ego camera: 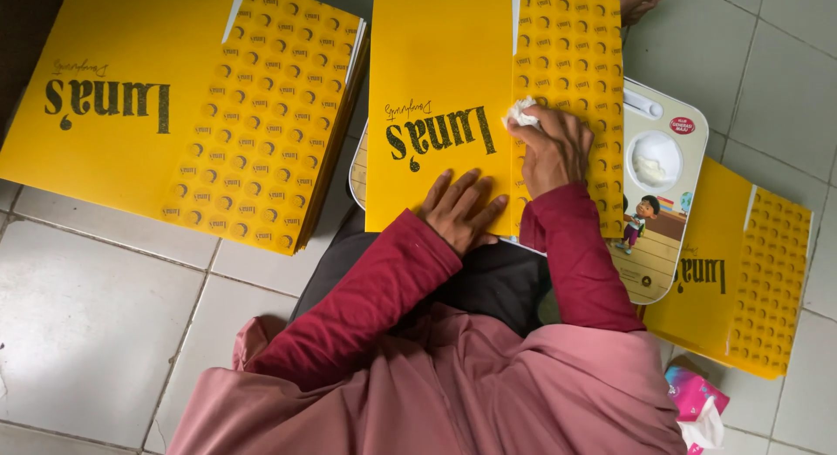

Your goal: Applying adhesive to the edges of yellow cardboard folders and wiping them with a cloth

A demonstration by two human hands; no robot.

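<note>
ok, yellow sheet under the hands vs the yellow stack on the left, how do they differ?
The sheet is single, on a picture board; the stack is many, on the floor. Left hand presses the sheet, right hand rubs it with tissue; the stack is untouched. Both share yellow print.

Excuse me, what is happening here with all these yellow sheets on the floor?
A person sits on the tiled floor with a flat yellow cardboard sheet across the lap. The left hand lies flat on it, holding it down. The right hand presses a small white tissue against the sheet's dotted part. A stack of similar sheets lies to the left, another sheet to the right.
</note>
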